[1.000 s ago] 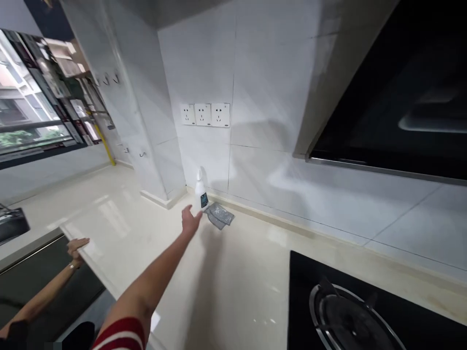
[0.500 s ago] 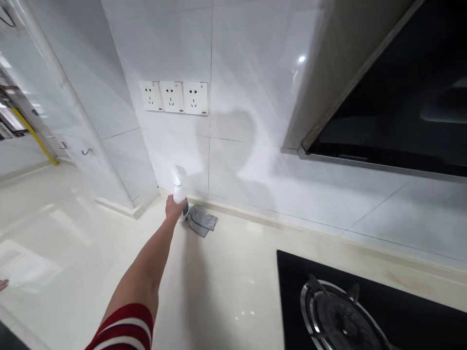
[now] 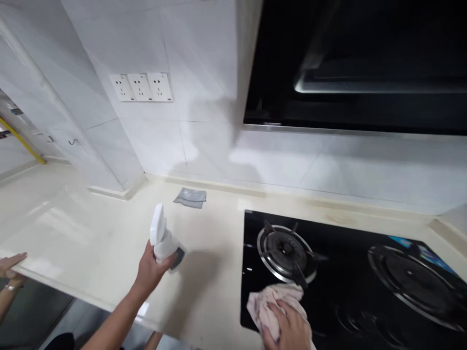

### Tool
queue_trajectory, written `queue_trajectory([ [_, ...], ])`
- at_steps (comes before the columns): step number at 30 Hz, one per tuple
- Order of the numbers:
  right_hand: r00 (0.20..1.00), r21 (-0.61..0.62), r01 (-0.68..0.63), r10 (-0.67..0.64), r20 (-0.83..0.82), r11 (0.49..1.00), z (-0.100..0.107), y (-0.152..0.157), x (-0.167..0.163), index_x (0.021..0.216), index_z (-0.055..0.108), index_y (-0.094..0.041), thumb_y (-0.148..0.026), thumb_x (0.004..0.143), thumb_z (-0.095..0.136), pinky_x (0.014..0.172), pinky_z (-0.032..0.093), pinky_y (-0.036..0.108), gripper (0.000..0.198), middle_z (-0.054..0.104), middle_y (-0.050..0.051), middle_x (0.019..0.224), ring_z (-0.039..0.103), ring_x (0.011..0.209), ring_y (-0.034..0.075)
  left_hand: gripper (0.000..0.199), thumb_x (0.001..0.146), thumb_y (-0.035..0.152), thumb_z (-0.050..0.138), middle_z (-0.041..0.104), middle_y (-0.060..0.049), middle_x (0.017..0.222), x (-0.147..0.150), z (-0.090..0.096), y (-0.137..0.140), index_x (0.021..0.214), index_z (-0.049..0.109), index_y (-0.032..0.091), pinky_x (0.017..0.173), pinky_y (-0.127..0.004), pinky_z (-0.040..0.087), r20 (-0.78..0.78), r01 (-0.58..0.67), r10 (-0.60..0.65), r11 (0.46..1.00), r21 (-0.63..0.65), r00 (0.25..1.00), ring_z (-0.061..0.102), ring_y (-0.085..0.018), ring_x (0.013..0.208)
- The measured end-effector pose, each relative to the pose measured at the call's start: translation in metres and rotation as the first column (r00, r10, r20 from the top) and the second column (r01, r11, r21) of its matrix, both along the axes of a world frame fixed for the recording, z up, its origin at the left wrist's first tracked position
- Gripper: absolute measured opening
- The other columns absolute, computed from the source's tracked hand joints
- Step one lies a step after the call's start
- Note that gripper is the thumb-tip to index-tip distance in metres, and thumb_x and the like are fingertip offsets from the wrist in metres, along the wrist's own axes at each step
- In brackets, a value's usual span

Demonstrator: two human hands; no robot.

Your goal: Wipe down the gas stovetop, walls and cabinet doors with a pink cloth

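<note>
My left hand [image 3: 151,270] is wrapped around the neck of a white spray bottle [image 3: 164,245], which tilts above the cream countertop with its dark label to the right. My right hand [image 3: 290,328] presses a crumpled pale pink cloth [image 3: 272,301] onto the front left of the black gas stove [image 3: 251,272], just in front of the left burner [image 3: 286,248]. A folded grey cloth [image 3: 191,197] lies on the counter near the wall, beyond the bottle.
Another person's hands [image 3: 12,272] are at the counter edge on the far left. A dark range hood [image 3: 346,107] overhangs the stove. Wall sockets [image 3: 140,87] sit above the counter. A second burner [image 3: 412,277] is at the right, beside a blue sticker [image 3: 421,250].
My left hand has brought the spray bottle from beside the grey cloth toward me. My right hand with the pale cloth has come into view on the stove as the view swung right.
</note>
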State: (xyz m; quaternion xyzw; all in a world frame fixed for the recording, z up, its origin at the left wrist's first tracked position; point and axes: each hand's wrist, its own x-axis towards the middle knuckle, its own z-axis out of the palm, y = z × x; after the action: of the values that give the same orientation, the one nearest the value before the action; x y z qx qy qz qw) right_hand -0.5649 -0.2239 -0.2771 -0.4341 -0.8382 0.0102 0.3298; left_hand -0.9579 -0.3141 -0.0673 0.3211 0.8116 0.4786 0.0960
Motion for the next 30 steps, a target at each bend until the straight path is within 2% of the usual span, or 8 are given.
queue_trajectory([
  [4,0.997,-0.105,-0.065,0.061,-0.042,0.992,0.03,0.002,-0.003,0.13,0.062,-0.028,-0.049,0.085,0.063,0.1,0.043,0.051,0.049,0.057,0.012,0.136,0.053,0.121,0.033,0.065,0.067,0.053,0.072,0.071,-0.014,0.122,0.125,-0.022,-0.078,0.121,0.059,0.02,0.093,-0.045,0.055,0.104,0.114,-0.119,0.992,0.05,0.988,0.067,-0.032,0.108],
  [8,0.93,-0.285,-0.275,0.179,-0.321,0.918,0.077,-0.011,0.033,0.134,0.06,-0.019,-0.052,0.086,0.064,0.109,0.039,0.05,0.058,0.051,0.013,0.144,0.046,0.132,0.034,0.059,0.069,0.053,0.072,0.073,-0.013,0.115,0.247,-0.078,-0.131,0.119,0.055,0.026,0.09,-0.047,0.057,0.25,0.195,-0.214,0.976,0.098,0.944,0.069,-0.032,0.1],
  [10,0.851,-0.425,-0.442,0.22,-0.476,0.79,0.094,-0.032,0.067,0.136,0.059,-0.018,-0.052,0.084,0.068,0.114,0.035,0.05,0.062,0.049,0.013,0.148,0.042,0.138,0.037,0.057,0.071,0.053,0.071,0.072,-0.009,0.107,0.3,-0.109,-0.145,0.119,0.053,0.028,0.087,-0.046,0.058,0.319,0.229,-0.237,0.971,0.062,0.918,0.069,-0.029,0.093],
  [14,0.623,-0.551,-0.752,0.114,-0.774,0.362,0.103,-0.097,0.131,0.148,0.048,-0.023,-0.062,0.067,0.08,0.112,0.038,0.054,0.095,0.05,0.015,0.15,0.044,0.139,0.037,0.056,0.07,0.049,0.075,0.067,-0.006,0.098,0.378,-0.151,-0.149,0.116,0.053,0.027,0.082,-0.042,0.058,0.408,0.421,-0.392,0.907,0.02,0.825,0.066,-0.026,0.089],
  [17,0.627,-0.63,-0.742,-0.097,-0.773,0.231,0.091,-0.137,0.158,0.144,0.051,-0.025,-0.053,0.062,0.084,0.106,0.045,0.051,0.092,0.055,0.013,0.144,0.053,0.13,0.034,0.058,0.07,0.039,0.075,0.065,-0.009,0.111,0.415,-0.163,-0.143,0.121,0.052,0.023,0.094,-0.044,0.055,0.37,0.6,-0.581,0.796,0.075,0.725,0.064,-0.028,0.103],
  [19,0.665,-0.695,-0.676,-0.206,-0.718,0.245,0.076,-0.155,0.169,0.137,0.056,-0.024,-0.042,0.068,0.08,0.106,0.046,0.048,0.076,0.06,0.011,0.136,0.059,0.122,0.03,0.067,0.069,0.032,0.074,0.06,-0.013,0.13,0.432,-0.164,-0.14,0.13,0.049,0.022,0.109,-0.048,0.047,0.318,0.686,-0.677,0.72,0.101,0.664,0.058,-0.033,0.123],
  [24,0.65,-0.795,-0.412,-0.469,-0.599,0.445,0.035,-0.194,0.191,0.11,0.066,-0.019,-0.038,0.073,0.075,0.098,0.052,0.043,0.043,0.07,0.008,0.109,0.066,0.104,0.028,0.082,0.072,0.029,0.076,0.053,-0.016,0.143,0.462,-0.168,-0.151,0.146,0.041,0.022,0.119,-0.049,0.039,0.406,0.8,-0.773,0.582,0.146,0.488,0.05,-0.035,0.136],
  [30,0.593,-0.832,-0.247,-0.601,-0.536,0.497,0.025,-0.24,0.199,0.126,0.061,-0.02,-0.035,0.078,0.07,0.084,0.057,0.041,0.052,0.074,0.005,0.091,0.069,0.085,0.026,0.081,0.073,0.038,0.083,0.055,-0.012,0.142,0.487,-0.216,-0.193,0.144,0.046,0.031,0.122,-0.049,0.035,0.41,0.789,-0.754,0.602,0.119,0.513,0.048,-0.034,0.139],
])
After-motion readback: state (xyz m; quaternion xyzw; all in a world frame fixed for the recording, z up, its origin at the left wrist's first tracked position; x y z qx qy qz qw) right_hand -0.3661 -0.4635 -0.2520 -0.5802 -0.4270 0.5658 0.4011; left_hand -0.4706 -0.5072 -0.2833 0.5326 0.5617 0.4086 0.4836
